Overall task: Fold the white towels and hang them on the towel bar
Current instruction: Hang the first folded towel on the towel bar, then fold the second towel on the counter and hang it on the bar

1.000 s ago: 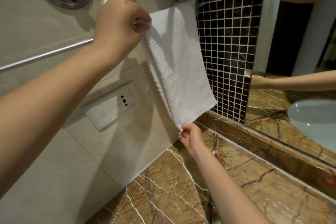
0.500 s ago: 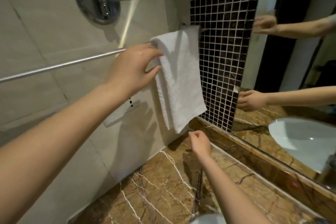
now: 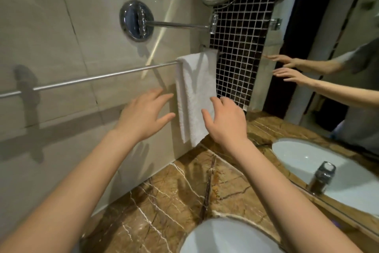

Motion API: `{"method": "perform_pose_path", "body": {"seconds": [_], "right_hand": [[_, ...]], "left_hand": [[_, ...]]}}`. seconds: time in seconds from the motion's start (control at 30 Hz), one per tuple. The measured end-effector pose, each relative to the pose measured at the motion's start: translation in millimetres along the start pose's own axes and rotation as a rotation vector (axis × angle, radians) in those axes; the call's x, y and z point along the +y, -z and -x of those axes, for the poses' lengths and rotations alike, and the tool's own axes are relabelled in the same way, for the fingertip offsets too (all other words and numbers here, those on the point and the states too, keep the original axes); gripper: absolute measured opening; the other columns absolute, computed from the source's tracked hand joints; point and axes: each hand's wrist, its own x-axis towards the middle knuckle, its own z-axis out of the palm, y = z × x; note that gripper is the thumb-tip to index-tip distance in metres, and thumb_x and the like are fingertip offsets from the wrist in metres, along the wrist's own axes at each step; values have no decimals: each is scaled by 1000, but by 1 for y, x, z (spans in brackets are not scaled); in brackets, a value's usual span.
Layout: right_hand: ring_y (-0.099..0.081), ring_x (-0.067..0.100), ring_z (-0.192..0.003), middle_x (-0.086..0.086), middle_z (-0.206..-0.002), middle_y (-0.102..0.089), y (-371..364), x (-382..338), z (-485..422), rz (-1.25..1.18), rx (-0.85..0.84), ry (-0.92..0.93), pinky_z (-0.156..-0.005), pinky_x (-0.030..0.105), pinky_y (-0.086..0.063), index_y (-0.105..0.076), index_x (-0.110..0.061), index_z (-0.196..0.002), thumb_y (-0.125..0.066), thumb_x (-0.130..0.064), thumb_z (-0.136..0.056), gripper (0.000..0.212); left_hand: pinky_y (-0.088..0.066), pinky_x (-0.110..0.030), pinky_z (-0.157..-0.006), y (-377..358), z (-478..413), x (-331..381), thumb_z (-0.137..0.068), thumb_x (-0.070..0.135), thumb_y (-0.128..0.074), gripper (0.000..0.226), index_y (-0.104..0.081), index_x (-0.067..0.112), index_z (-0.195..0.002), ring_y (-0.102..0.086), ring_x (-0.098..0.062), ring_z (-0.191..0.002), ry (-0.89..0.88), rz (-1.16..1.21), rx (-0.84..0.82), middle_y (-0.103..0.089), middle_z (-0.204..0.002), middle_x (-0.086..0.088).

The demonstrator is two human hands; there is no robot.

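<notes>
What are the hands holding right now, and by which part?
Nothing is held. The left hand and right hand are open, fingers spread, close to the white towel, which hangs over the towel bar.

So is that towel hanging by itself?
Yes, hanging: white terry towel draped over the chrome wall bar; left hand and right hand open, gripping nothing.

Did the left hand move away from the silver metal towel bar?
Yes. The left hand dropped below the silver metal towel bar and let go of the white terry towel.
</notes>
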Motion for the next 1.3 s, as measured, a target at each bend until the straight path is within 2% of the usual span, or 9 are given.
{"method": "perform_pose_path", "body": {"seconds": [0.37, 0.6, 0.67, 0.8, 0.93, 1.07, 1.3], "right_hand": [[-52, 22, -106, 3, -110, -58, 55, -7, 36, 155, 16, -58, -93, 42, -43, -52, -18, -127, -34, -51, -94, 50], [-54, 25, -107, 6, -110, -59, 87, 1, 50, 294, 30, -245, -90, 42, -42, -56, -16, -119, -37, -51, -94, 47], [-54, 26, -108, 6, -112, -59, 98, 7, 59, 341, 48, -312, -90, 41, -42, -56, -16, -121, -37, -50, -94, 48], [-53, 28, -110, 7, -115, -59, 129, 29, 90, 445, 70, -485, -88, 41, -42, -54, -15, -124, -37, -50, -95, 49], [-54, 30, -105, 9, -109, -60, 171, 53, 138, 565, 113, -654, -84, 42, -42, -56, -14, -119, -38, -50, -95, 47], [-54, 31, -106, 10, -111, -60, 211, 70, 192, 646, 142, -813, -84, 43, -42, -57, -14, -119, -38, -50, -95, 48], [-55, 28, -100, 7, -104, -60, 270, 88, 277, 750, 196, -981, -79, 40, -43, -59, -13, -115, -39, -50, -94, 47]], "left_hand": [[-39, -46, -102, 23, 18, 13, -90, 57, -39, 58, -39, 31, -142, -37, -24, -135, -47, 101, 26, -40, -148, -4], [-40, -45, -99, 22, -14, 45, -91, 53, -43, 58, -43, 24, -141, -44, -26, -128, -294, 194, 35, -49, -139, -7], [-40, -45, -101, 20, -24, 60, -91, 54, -41, 58, -41, 25, -142, -42, -24, -131, -375, 239, 41, -46, -143, -6], [-35, -45, -107, 19, -39, 105, -93, 54, -38, 58, -37, 27, -144, -33, -21, -138, -549, 334, 37, -39, -149, -2], [-34, -43, -108, 25, -35, 166, -90, 55, -37, 60, -39, 25, -143, -36, -22, -137, -727, 431, 38, -42, -147, -5], [-37, -40, -104, 36, -14, 233, -92, 50, -45, 56, -43, 23, -141, -39, -22, -133, -873, 521, 46, -46, -143, -5], [-39, -38, -102, 47, 37, 335, -92, 53, -43, 56, -42, 26, -141, -40, -20, -133, -1043, 604, 26, -45, -144, -4]]}}
